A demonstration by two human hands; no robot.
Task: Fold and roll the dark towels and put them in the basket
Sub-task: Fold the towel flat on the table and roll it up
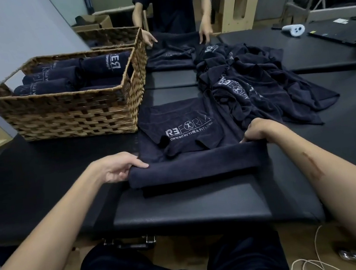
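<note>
Pinching each end of the near fold, the left hand (118,167) and right hand (256,130) keep the dark towel (197,166) even on the black surface (182,211) (rolling seems just begun), with the basket (72,117) nearby at the left.

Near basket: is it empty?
No, the near basket already holds several rolled dark towels lying side by side.

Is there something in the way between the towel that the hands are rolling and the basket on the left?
Nothing visible blocks it. The towel, gripped by the left hand and right hand, lies right of the basket; only bare table lies between them. The open top still shows room beside the rolled towels.
</note>
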